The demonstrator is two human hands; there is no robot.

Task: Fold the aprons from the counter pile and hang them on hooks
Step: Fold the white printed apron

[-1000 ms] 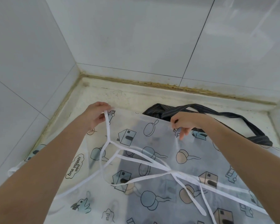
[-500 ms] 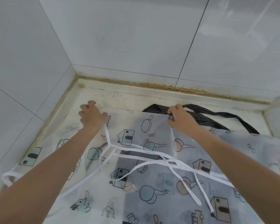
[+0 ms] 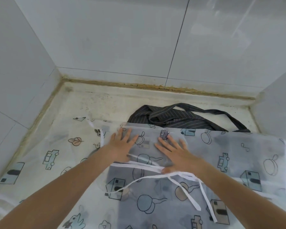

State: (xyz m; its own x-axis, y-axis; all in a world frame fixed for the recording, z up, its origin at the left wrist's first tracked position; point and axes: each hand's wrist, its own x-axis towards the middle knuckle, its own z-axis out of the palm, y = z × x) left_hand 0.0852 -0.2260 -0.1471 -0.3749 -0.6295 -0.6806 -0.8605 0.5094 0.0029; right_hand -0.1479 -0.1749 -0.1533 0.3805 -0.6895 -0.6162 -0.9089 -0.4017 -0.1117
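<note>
A translucent white apron (image 3: 229, 151) printed with cartoon pans, houses and cars lies spread over the counter (image 3: 92, 103). Its white straps (image 3: 155, 174) trail loosely across the middle. My left hand (image 3: 122, 146) lies flat on the apron near its far edge, fingers straight and spread. My right hand (image 3: 175, 152) presses flat beside it, fingers spread too. A dark pinstriped apron (image 3: 177, 116) lies crumpled behind the printed one, partly covered by it.
Grey tiled walls (image 3: 122, 38) close in the counter at the back, left and right. A grimy sealant line runs along the back edge (image 3: 155, 86). Bare counter shows behind the aprons.
Both hands have let go of the apron's top edge and now lie flat on it with fingers spread. The cloth has settled down onto the counter.
</note>
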